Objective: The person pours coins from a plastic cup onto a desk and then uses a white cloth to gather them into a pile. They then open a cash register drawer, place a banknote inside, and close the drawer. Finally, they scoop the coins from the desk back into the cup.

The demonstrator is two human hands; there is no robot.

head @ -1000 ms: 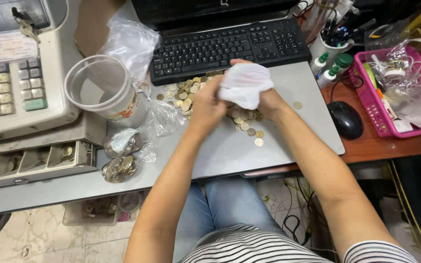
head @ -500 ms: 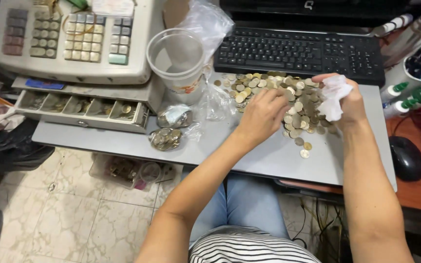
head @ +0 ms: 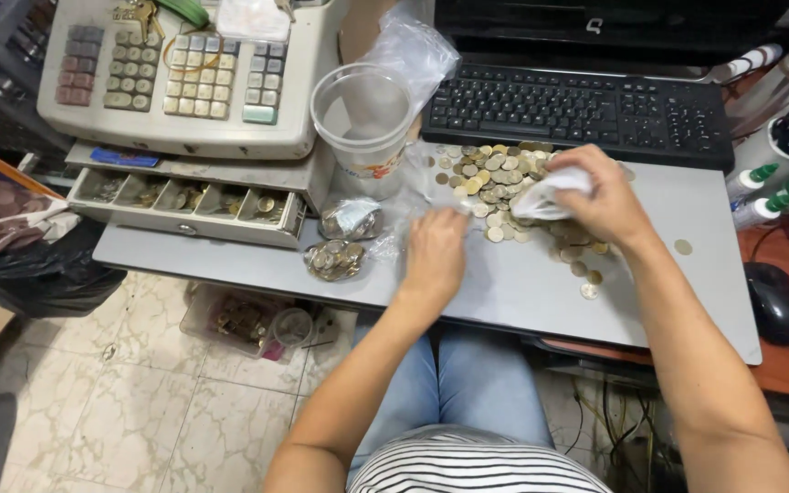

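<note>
I see my right hand (head: 600,196) curled tight around a crumpled white plastic bag (head: 545,194), the fingers pressed together over it; the bag sticks out toward my left from the fist. This hand hovers just above the pile of coins (head: 504,178), and the bag touches the top of the pile, as far as I can tell. The coins lie mostly under and to the left of this hand, on the grey desk top (head: 522,292). A few loose coins are just below the hand, near my wrist, and one single coin (head: 683,246) lies apart on its right.

My left hand (head: 436,256) lies palm down on the desk, fingers loosely together and pointing away from me. Whether it pinches something I cannot tell, because the back of the hand hides the fingertips. Just beyond its fingertips is thin clear plastic (head: 408,196), and the near edge of the coins is a little to its right.

To the left of this hand are two small clear bags of coins (head: 335,258), one just behind the other. Further away stands an empty clear plastic tub (head: 362,119). Beside the tub is a cash register (head: 184,78) with its open drawer (head: 189,203). Behind the coins, beyond both hands, is a black keyboard (head: 577,105).
</note>
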